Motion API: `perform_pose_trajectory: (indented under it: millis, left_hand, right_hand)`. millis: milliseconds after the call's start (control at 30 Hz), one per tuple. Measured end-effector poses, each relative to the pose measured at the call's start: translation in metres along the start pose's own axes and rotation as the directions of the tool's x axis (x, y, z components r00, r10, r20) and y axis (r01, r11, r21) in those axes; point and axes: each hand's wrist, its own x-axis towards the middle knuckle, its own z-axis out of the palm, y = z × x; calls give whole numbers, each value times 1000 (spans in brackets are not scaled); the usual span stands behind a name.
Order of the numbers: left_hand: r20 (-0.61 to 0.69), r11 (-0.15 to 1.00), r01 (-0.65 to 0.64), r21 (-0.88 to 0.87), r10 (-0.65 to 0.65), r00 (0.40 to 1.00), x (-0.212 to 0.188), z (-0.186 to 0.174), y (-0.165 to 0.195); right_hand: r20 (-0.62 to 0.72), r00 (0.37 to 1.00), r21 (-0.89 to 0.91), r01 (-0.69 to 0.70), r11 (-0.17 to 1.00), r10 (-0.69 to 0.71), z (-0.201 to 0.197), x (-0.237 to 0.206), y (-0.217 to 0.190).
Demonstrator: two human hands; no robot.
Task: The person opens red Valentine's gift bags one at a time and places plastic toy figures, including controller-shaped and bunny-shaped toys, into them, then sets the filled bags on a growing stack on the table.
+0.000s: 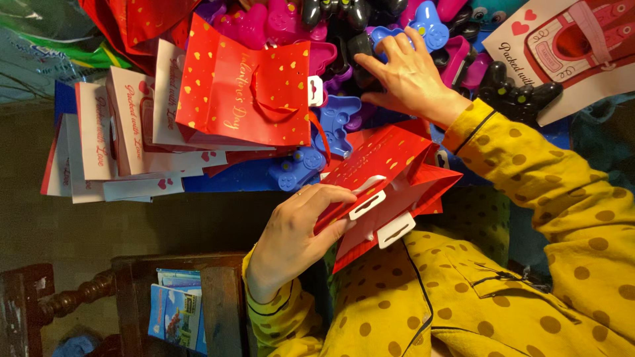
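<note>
Now, left hand (294, 231): at lower centre of the frame, thumb and fingers clamped on the open rim of a red gift bag (387, 182) — the bag lies tilted across the person's lap, its mouth toward the hand.
Right hand (407, 76): at upper centre, fingers spread and curled over a blue toy (423, 26) in the pile of plastic toys (344, 39); whether it truly grips one I cannot tell.
Bag in hand: glossy red paper with small gold hearts, two white die-cut handle tabs (380, 215) showing at its rim.
Second red bag (245, 86): upright at upper centre-left, same glossy paper, red ribbon handle, just beside the pile.
Toys: smooth moulded plastic, rounded with ear-like lobes — pink, purple, blue and black, too heaped to count.
White cards (126, 125): flat stiff card with red hearts, overlapped in a fan at upper left; about five edges show.
Large card (562, 46): one, upper right, white with red print.
Sleeves (529, 172): mustard cloth with brown dots.
</note>
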Motion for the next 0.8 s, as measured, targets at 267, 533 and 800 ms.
perform_pose_trajectory:
  millis: [267,533,800]
  left_hand:
    - [-176,996,79,-29,-83,981,-5,13,-4]
    - [-313,991,6,-136,-48,948,5,21,-5]
    - [-362,987,63,151,-4,932,-5,36,-2]
  right_hand:
    - [47,956,627,-255,737,290,-20,-23,14]
    - [386,853,886,-238,-398,351,-77,-56,4]
    - [60,969,985,-19,-171,238,-105,-72,-21]
